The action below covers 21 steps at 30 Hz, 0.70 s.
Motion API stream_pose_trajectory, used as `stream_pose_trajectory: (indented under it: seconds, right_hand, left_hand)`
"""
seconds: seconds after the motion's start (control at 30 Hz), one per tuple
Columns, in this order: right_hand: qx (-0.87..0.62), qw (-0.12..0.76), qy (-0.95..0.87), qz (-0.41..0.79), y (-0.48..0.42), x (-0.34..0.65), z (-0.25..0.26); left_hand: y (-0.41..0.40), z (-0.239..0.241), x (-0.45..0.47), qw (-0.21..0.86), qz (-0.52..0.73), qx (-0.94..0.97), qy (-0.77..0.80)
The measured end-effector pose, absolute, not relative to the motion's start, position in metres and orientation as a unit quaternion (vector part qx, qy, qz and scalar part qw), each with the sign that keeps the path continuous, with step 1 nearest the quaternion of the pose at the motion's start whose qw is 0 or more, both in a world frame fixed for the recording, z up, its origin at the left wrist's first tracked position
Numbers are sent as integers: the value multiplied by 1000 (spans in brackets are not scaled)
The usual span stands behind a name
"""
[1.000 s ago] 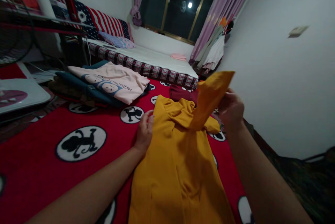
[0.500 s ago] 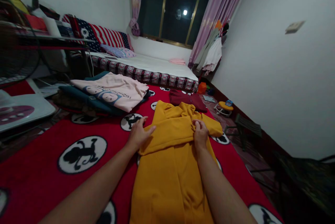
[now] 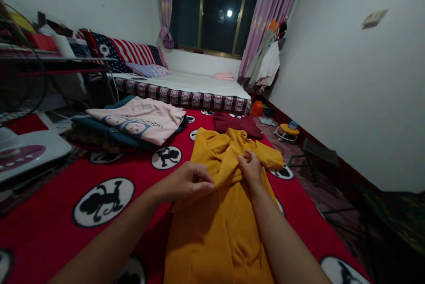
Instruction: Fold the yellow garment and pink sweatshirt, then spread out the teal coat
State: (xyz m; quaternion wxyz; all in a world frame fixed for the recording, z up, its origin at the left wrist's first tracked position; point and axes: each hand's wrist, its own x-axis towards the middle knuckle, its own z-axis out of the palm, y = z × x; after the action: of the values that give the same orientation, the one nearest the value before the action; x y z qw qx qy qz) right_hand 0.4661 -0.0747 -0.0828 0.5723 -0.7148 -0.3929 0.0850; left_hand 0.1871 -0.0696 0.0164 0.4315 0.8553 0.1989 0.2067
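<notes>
A mustard-yellow garment (image 3: 212,235) with long sleeves lies lengthwise before me on a red blanket (image 3: 59,226) with black-and-white monkey circles. My left hand (image 3: 187,181) pinches the edge of the sleeve that crosses its middle and lifts it a little. On the right of the same garment, my right hand (image 3: 250,166) rests with its fingers curled at the folded cloth; whether it grips any fabric is hard to make out. The other sleeve (image 3: 270,155) sticks out to the right, bent over at the shoulder.
A stack of clothes with a pink printed shirt (image 3: 142,118) on top lies at the left. Beyond the yellow garment is a folded maroon garment (image 3: 237,125). A bed (image 3: 186,80) stands under the window. Stools (image 3: 320,153) line the right wall.
My left hand has gone from lying open at the sleeve's end to pinching its edge, and pulls it up and inward. My right hand has shifted slightly left.
</notes>
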Motion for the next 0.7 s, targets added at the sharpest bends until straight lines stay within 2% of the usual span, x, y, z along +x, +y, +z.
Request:
stream_pose_trajectory:
  seconds: [0.07,0.13,0.2,0.3,0.4,0.7]
  right_hand:
    - [-722,550,-412,78,-76,464,-83]
    - [-730,529,-428,66,-78,461,-82]
    - [-741,508,-436,53,-80,458,-80]
    - [-763,476,-437,32,-82,454,-76]
    - [-773,461,-436,21,-83,452,-75]
    - [-778,427,-460,19,-82,451,-75]
  left_hand:
    - [-71,23,194,475,122,858,152]
    - [-57,22,206,464,124,862,164]
    - [-27,16,223,406,194,867,217]
    - [32,3,250,261,294,859,327]
    - [85,-7,273,179,307,856,376]
    - [139,-35,313,165,252,860,412]
